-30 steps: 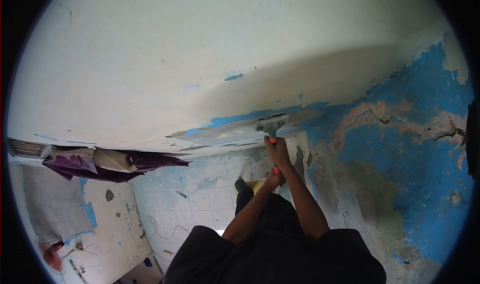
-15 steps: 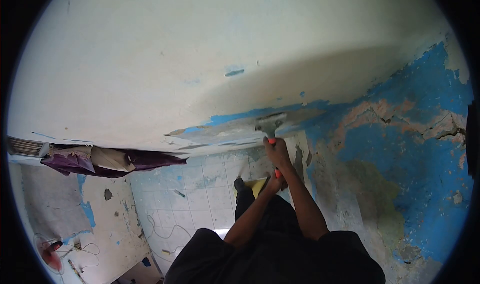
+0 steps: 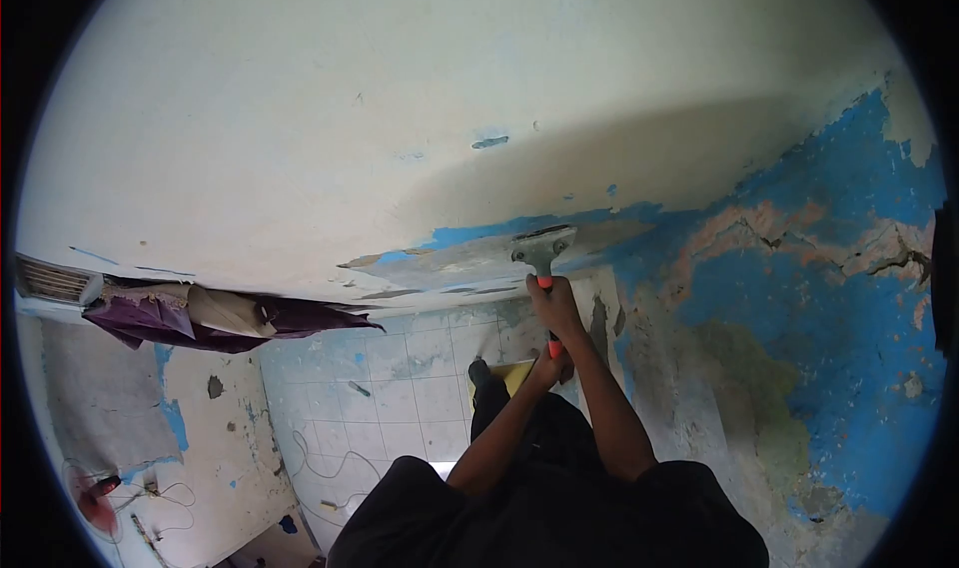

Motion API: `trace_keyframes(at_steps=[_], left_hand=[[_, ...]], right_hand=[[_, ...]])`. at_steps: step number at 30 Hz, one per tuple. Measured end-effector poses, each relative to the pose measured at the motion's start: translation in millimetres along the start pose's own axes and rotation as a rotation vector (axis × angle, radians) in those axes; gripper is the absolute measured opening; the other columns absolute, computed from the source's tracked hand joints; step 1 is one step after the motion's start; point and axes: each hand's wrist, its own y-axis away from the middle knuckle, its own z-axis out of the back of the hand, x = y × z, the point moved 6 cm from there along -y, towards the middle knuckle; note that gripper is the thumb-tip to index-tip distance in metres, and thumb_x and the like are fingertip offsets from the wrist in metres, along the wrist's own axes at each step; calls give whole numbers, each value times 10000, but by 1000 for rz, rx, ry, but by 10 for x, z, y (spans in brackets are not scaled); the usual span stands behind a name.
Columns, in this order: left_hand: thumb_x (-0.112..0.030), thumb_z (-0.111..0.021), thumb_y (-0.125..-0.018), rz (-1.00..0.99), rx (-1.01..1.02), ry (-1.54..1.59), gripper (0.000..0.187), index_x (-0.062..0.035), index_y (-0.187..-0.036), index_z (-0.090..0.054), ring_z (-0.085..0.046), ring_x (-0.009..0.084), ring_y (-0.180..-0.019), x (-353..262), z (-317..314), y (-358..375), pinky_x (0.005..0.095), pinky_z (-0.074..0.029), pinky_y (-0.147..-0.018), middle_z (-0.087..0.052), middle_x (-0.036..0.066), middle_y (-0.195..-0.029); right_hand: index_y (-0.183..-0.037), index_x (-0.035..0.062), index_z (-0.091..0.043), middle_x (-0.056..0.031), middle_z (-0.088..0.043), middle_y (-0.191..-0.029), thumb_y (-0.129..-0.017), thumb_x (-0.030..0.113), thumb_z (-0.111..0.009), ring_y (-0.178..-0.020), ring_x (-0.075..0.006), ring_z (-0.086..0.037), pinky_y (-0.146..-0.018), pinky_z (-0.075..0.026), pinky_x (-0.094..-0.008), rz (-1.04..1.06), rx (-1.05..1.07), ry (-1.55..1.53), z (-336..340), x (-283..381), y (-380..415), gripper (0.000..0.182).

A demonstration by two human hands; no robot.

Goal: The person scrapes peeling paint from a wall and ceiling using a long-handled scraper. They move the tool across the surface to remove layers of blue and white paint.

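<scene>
- Far left, low in the view, a purple cloth [image 3: 200, 318] hangs bunched under the edge of the white wall; it sits a shade lower in the picture than a second ago, which reads as the head tipping, not the cloth moving.
- Below it, a tiled floor [image 3: 400, 388] with a loose cable [image 3: 320, 463] and a red fan [image 3: 95, 503] near the corner; none of it disturbed.
- Centre, the white wall [image 3: 350, 118] meets a strip of bare blue paint [image 3: 470, 234]. The scraper [image 3: 542, 246] has its blade flat against that strip, and it now sits slightly higher and further right than half a second ago. Judged from this, the stroke is pushing up along the paint edge, lifting the white coat bit by bit.
- Just below the blade, the right hand [image 3: 555, 303] has its grip closed around the orange handle, close behind the blade.
- Under it, the left hand [image 3: 547, 366] has its grip wrapped on the handle's end, both arms reaching up together as before.
- Right, the blue wall [image 3: 819, 268] is patchy, cracked and flaking, with no change seen.
</scene>
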Motion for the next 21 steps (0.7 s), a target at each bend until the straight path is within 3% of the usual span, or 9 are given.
trace_keyframes(at_steps=[2, 5, 9, 15, 18, 21], left_hand=[[-95, -517, -775, 39, -12, 14, 71, -37, -738, -503, -460, 158, -370, 103, 7, 31, 286, -338, -344, -472, 50, -499], [-109, -541, -752, -11, -92, -11, 106, -29, -692, -506, -458, 161, -364, -102, 47, 12, 285, -335, -342, -471, 56, -493], [-114, -555, -728, 20, 16, 43, 123, -21, -660, -513, -454, 158, -359, 3, 171, 20, 286, -334, -344, -461, 60, -477], [-120, -548, -724, 76, 13, 37, 125, -12, -667, -519, -451, 169, -357, 89, 145, 99, 296, -335, -348, -456, 68, -467], [-115, -540, -728, 22, -107, 19, 119, -12, -674, -515, -446, 168, -355, 101, 210, 92, 296, -331, -347, -451, 65, -464], [-115, -533, -733, 31, 35, 39, 118, -17, -669, -512, -446, 164, -357, 15, 224, 34, 293, -330, -347, -450, 63, -465]], right_hand=[[-637, -55, -559, -174, -528, -515, -837, 280, -561, -514, -271, -582, -534, -420, -390, 14, -9, 28, -96, -378, -51, 391], [-632, -60, -555, -171, -522, -508, -839, 284, -559, -506, -245, -574, -532, -414, -385, 42, -6, -13, -138, -285, -143, 401], [-633, -58, -557, -169, -526, -507, -841, 285, -559, -502, -250, -571, -530, -410, -390, -10, 31, -52, -143, -50, -18, 401], [-630, -53, -547, -130, -514, -489, -848, 288, -557, -483, -208, -542, -511, -403, -382, 13, 35, -7, -180, -60, 6, 405], [-622, -47, -543, -114, -505, -482, -845, 292, -558, -474, -200, -531, -502, -403, -379, -25, 52, -69, -221, -135, 13, 407], [-614, -42, -541, -109, -506, -480, -845, 294, -554, -471, -194, -524, -495, -401, -380, -56, 93, -97, -279, -140, -41, 408]])
